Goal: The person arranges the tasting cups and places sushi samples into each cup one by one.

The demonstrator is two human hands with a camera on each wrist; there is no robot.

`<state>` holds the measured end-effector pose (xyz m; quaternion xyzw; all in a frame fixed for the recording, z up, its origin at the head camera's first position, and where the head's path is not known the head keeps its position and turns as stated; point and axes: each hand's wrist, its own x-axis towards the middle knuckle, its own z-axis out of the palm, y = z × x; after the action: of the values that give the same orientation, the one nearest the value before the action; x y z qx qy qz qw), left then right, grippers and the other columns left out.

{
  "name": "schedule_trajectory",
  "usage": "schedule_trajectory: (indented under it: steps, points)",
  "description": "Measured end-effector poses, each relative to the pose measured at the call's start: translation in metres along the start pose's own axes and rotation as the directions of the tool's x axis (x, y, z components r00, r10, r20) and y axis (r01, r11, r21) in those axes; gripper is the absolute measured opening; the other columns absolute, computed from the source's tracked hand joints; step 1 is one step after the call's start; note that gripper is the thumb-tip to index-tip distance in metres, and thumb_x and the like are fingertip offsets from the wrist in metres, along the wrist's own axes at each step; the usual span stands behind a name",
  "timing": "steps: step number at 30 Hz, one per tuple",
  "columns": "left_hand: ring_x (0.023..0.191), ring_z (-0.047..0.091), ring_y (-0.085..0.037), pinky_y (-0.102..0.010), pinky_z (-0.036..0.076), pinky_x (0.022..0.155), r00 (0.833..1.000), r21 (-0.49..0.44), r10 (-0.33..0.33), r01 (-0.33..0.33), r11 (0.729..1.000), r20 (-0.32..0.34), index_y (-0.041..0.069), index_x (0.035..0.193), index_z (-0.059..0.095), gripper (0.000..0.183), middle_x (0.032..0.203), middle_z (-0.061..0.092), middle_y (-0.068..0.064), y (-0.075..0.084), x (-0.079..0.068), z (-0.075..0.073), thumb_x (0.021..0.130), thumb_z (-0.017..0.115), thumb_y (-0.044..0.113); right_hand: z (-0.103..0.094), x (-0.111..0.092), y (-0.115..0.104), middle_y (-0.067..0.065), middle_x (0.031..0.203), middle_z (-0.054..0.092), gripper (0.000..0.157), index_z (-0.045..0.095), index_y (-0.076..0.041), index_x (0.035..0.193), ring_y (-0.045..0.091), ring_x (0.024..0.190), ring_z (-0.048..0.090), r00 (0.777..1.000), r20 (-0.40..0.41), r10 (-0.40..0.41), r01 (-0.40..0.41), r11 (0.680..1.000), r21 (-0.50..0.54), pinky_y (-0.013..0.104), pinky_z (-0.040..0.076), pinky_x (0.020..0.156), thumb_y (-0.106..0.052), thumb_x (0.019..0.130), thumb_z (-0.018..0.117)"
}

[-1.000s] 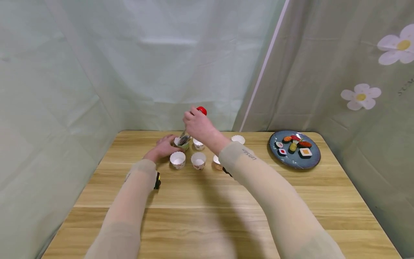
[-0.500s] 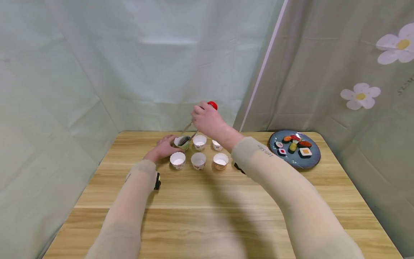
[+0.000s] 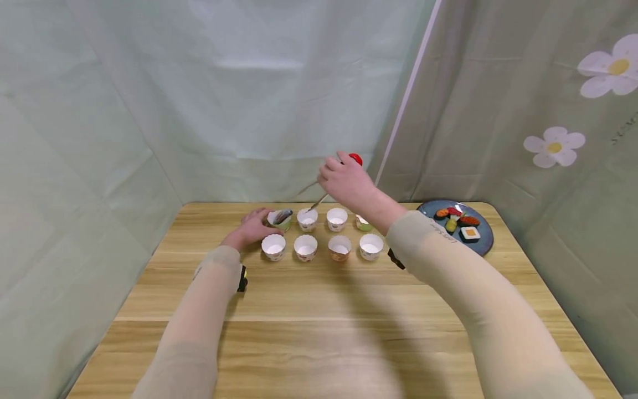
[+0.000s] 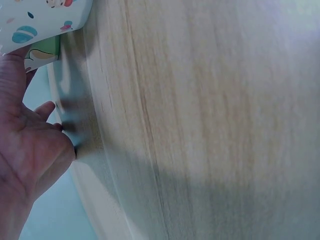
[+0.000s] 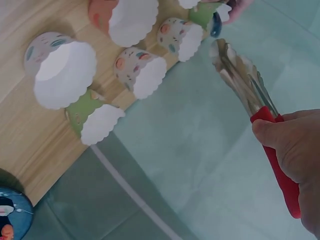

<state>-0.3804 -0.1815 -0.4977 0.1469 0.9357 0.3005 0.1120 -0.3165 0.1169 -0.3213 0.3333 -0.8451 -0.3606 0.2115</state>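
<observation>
My left hand [image 3: 252, 227] is at the far-left back paper cup [image 3: 285, 226], green outside and white inside, with thumb in front and fingers behind it. In that cup sits a dark, silvery sushi-like piece [image 3: 283, 216], one end sticking up over the rim. My right hand [image 3: 347, 178] grips metal tongs [image 5: 240, 80] by their red handles [image 5: 280, 175]. The tongs' arms are spread, with nothing between the tips, above the back row of cups. In the left wrist view, a patterned white cup [image 4: 45, 25] hides part of the green cup [image 4: 45, 50].
Several white-lined paper cups [image 3: 306, 249] stand in two rows on the wooden table [image 3: 299, 310]. At the right is a blue plate [image 3: 484, 246] with several sushi pieces [image 3: 470, 234], partly hidden by my right sleeve. A pale curtain [image 3: 249, 100] hangs behind the table.
My right hand has moved right and up with the tongs, whose tips have opened and left the dark piece in the green cup. The left hand has stayed put.
</observation>
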Motion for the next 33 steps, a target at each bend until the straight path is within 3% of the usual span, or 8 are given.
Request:
schedule_trajectory:
  steps: [3,10,14,20,26,29,33]
  points:
    - [0.149,0.003,-0.055,-0.073,0.002,0.116,1.0,-0.004,-0.002,0.002,1.0,-0.002,0.008,0.158,0.033,0.09,0.165,0.017,-0.025,-0.001,0.001,0.0,0.089,0.076,0.047,0.003,-0.009,0.004,0.0,0.119,0.064,0.033,0.069,-0.019,0.129,0.024,0.108,0.049,0.999,-0.039,0.014,-0.013,1.0,0.011,0.043,0.037,0.099,-0.007,0.099,0.067]
    - [0.149,0.01,-0.051,-0.07,0.01,0.117,1.0,-0.053,0.029,-0.029,0.998,0.005,0.007,0.156,0.037,0.085,0.163,0.022,-0.026,-0.008,0.002,-0.005,0.09,0.075,0.043,0.01,-0.038,0.017,0.004,0.125,0.061,0.04,0.064,-0.016,0.137,0.028,0.117,0.05,0.997,-0.051,0.051,-0.047,0.997,0.067,0.049,0.034,0.112,-0.012,0.098,0.07]
    - [0.15,0.013,-0.048,-0.068,0.014,0.118,0.999,-0.124,0.049,-0.046,0.991,0.022,0.005,0.157,0.036,0.081,0.163,0.022,-0.026,-0.012,-0.002,-0.013,0.09,0.074,0.033,0.015,-0.058,0.027,0.005,0.121,0.06,0.042,0.062,-0.016,0.138,0.028,0.113,0.05,0.995,-0.055,0.087,-0.082,0.993,0.089,0.048,0.035,0.109,-0.012,0.097,0.071]
    - [0.15,0.016,-0.049,-0.068,0.02,0.116,0.998,-0.188,0.046,-0.04,0.981,0.031,0.009,0.161,0.028,0.086,0.166,0.016,-0.025,-0.014,-0.014,-0.03,0.092,0.074,0.033,0.025,-0.089,0.041,0.007,0.111,0.061,0.042,0.063,-0.013,0.136,0.03,0.105,0.05,0.986,-0.093,0.139,-0.128,0.985,0.12,0.046,0.038,0.101,-0.015,0.096,0.073]
    - [0.151,0.01,-0.05,-0.074,0.017,0.114,0.998,-0.131,0.059,-0.06,0.99,-0.009,0.015,0.163,0.026,0.086,0.168,0.008,-0.023,-0.006,-0.025,-0.049,0.096,0.069,0.046,0.031,-0.119,0.055,0.012,0.111,0.06,0.053,0.06,-0.01,0.14,0.035,0.109,0.052,0.979,-0.088,0.185,-0.17,0.973,0.157,0.049,0.038,0.102,0.004,0.09,0.073]
    - [0.152,0.001,-0.05,-0.078,0.012,0.112,0.996,-0.061,0.078,-0.081,0.995,-0.051,0.015,0.162,0.029,0.086,0.169,0.007,-0.022,0.001,-0.031,-0.058,0.095,0.068,0.051,0.035,-0.133,0.062,0.013,0.112,0.061,0.055,0.059,-0.007,0.141,0.036,0.11,0.053,0.974,-0.102,0.204,-0.181,0.963,0.199,0.05,0.038,0.103,0.007,0.089,0.072]
    - [0.152,-0.002,-0.049,-0.08,0.012,0.11,0.987,0.021,0.117,-0.115,0.993,-0.111,0.015,0.16,0.034,0.086,0.169,0.007,-0.019,0.011,-0.035,-0.064,0.093,0.07,0.054,0.041,-0.153,0.068,0.015,0.116,0.063,0.05,0.059,-0.004,0.139,0.038,0.11,0.054,0.967,-0.119,0.227,-0.193,0.95,0.247,0.052,0.038,0.104,0.006,0.091,0.069]
